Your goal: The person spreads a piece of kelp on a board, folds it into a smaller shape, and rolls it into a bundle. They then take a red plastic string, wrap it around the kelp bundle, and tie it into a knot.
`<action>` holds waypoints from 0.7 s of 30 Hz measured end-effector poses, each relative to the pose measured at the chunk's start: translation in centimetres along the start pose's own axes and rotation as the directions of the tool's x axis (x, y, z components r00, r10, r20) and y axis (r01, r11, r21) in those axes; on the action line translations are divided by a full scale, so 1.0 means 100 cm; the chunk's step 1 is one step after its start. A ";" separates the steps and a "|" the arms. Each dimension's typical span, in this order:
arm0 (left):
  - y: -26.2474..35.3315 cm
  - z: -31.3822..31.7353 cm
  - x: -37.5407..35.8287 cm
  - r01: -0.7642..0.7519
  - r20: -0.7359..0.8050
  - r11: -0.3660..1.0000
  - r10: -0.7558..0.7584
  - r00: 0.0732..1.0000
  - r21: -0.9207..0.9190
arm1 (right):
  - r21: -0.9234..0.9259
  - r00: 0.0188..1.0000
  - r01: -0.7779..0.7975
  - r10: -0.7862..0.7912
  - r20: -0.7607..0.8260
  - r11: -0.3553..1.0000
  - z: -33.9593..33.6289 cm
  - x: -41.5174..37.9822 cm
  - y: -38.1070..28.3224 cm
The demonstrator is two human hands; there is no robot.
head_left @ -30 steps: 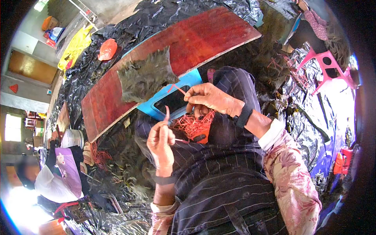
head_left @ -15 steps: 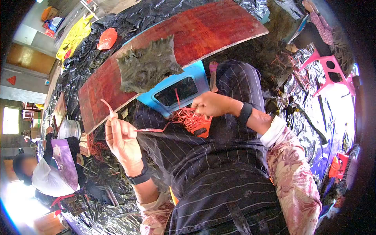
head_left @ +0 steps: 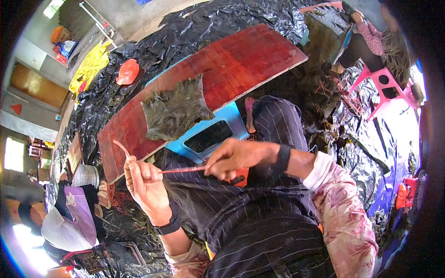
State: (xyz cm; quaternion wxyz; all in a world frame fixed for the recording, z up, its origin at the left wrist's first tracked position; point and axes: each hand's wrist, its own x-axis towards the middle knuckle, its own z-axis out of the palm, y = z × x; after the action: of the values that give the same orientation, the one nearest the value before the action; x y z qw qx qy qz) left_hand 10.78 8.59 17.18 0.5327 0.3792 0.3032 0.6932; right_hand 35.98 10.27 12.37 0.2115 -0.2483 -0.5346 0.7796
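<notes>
A thin pinkish-red strip (head_left: 182,170) is stretched between my two hands in front of my lap. My left hand (head_left: 147,185) pinches it between thumb and fingers, and a short end sticks up past them. On the other side my right hand (head_left: 245,160), slightly blurred, has its fingers closed on the strip. Below the right hand an orange-red object (head_left: 239,179) shows in my lap, mostly hidden. Beyond the hands stands a light-blue plastic frame (head_left: 237,121) with a dark opening. A dark, wrinkled, leaf-like sheet (head_left: 178,110) lies on the red-brown board (head_left: 250,55).
Black plastic sheeting (head_left: 222,23) covers the floor. A red plastic bag (head_left: 127,72) and a yellow cloth (head_left: 92,65) lie beyond the board. A pink stool (head_left: 381,85) stands right, near a seated person (head_left: 368,44). Another person (head_left: 74,217) and a white bucket (head_left: 86,176) are left.
My right hand has moved left and down from the bundle of red strips in my lap onto the strip that my left hand holds. The strip is now pulled straight. The view has shifted slightly.
</notes>
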 end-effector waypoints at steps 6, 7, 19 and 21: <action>-0.022 -0.004 -0.005 0.058 -0.149 0.997 -0.050 0.988 0.053 | -0.398 0.905 -0.029 -0.144 -0.399 0.917 -0.084 -0.043 -0.022; -0.028 -0.006 -0.007 0.100 -0.117 0.993 -0.091 0.989 0.066 | -0.416 0.873 -0.110 -0.112 -0.474 0.903 -0.096 -0.047 -0.030; -0.147 -0.016 -0.037 0.461 -0.033 0.877 -0.462 0.887 0.136 | -0.956 0.839 -0.286 -0.468 -0.279 0.057 -0.200 0.003 -0.067; -0.149 -0.015 -0.031 0.465 -0.031 0.870 -0.466 0.884 0.166 | -0.965 0.867 -0.260 -0.432 -0.248 0.032 -0.209 0.021 -0.074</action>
State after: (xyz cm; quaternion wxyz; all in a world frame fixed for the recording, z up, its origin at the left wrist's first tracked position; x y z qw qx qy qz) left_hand 17.52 9.22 3.43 0.6513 0.3421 0.4405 0.5146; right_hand 47.61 29.31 12.60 0.1536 -0.4743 -0.8633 0.0791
